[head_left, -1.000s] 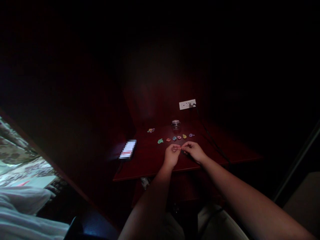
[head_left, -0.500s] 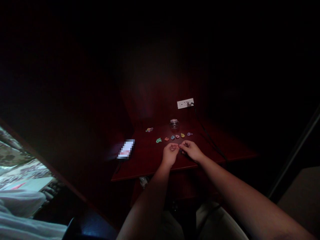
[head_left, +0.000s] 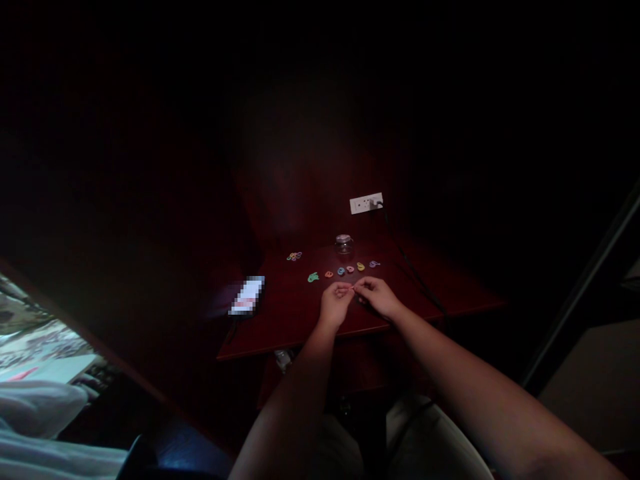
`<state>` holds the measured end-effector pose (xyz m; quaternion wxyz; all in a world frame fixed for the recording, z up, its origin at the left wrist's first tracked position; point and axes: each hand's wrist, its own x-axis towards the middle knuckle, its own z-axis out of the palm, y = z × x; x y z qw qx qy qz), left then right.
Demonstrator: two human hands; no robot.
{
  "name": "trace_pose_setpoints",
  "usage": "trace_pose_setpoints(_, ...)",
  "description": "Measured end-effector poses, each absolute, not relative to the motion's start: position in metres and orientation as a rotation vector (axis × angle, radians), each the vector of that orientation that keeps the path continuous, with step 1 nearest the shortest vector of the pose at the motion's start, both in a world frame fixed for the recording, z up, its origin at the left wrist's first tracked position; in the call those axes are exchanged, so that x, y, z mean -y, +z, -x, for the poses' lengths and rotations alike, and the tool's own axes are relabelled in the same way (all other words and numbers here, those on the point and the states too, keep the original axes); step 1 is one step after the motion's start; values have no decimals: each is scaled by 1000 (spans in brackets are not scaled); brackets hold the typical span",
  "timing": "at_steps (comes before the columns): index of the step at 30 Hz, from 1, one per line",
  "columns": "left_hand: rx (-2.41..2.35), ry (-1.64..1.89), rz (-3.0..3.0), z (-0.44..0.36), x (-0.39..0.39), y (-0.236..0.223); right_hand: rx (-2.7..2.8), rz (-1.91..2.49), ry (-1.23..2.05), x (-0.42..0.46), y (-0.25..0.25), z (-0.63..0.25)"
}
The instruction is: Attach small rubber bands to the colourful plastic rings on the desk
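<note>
My left hand [head_left: 335, 305] and my right hand [head_left: 379, 297] meet fingertip to fingertip over the front of the dark red table. Pinched between them is a small pink band [head_left: 353, 287], mostly hidden by the fingers. Just beyond the hands runs a row of little coloured bands in separate bunches: green [head_left: 313, 277], orange [head_left: 329, 274], blue [head_left: 341, 271], pink [head_left: 350, 269], yellow [head_left: 361, 267] and purple [head_left: 375, 264]. Behind the row stands a small clear jar [head_left: 344, 245] with its lid on.
A cluster of mixed coloured rings [head_left: 294, 256] lies at the back left. Left of my hands is a lit phone [head_left: 247, 295] with a blurred screen. From a wall socket [head_left: 367, 203], a black cable [head_left: 417, 277] runs down across the table's right side.
The whole view has shifted slightly, so everything sits a little further left and up. Both hands keep their pinch, and more of the pink band shows between the fingertips.
</note>
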<state>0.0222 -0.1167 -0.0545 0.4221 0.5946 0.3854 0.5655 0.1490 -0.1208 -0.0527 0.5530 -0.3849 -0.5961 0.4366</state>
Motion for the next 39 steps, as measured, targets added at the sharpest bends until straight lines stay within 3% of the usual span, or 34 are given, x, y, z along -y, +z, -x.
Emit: trace_pose_setpoints(39,-962,1382,-1556,-21,118,-53,1359,939,985,122,-51,-146)
